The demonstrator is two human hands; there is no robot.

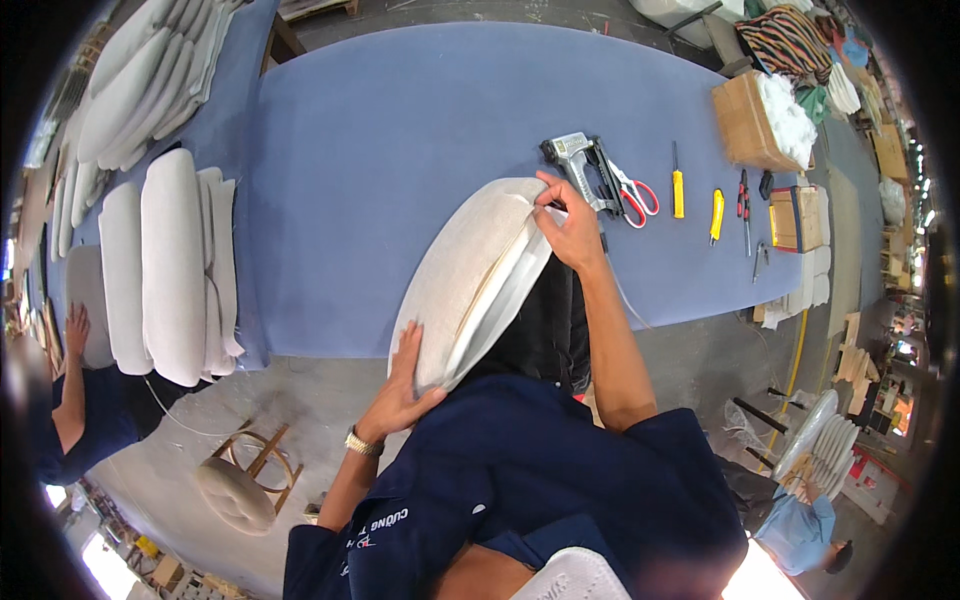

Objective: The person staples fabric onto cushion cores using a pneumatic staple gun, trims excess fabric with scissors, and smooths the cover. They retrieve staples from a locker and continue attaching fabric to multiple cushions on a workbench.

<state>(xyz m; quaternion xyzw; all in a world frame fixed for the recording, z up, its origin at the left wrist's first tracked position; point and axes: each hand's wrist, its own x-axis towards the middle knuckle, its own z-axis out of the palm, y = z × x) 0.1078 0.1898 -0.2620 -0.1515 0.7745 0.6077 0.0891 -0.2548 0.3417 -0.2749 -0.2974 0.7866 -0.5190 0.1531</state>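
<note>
A pale beige upholstered seat pad (465, 265) is tilted on its edge at the table's near side, against my body. Its curved top faces left, and its fabric edge and whitish underside show on the right. My left hand (403, 388) grips the pad's lower end, fingers along the curved face and thumb across the bottom. At the far end my right hand (570, 228) pinches the fabric edge between thumb and fingers. Just beyond that hand lie a metal staple gun (575, 160) with a hose and red-handled scissors (635, 195).
On the blue table (350, 120) lie a yellow screwdriver (678, 190), a yellow utility knife (716, 215) and a cardboard box (745, 120) with white stuffing. Covered pads (172, 265) stand at left, beside a co-worker's hand (76, 325). A stool (238, 490) lies tipped on the floor.
</note>
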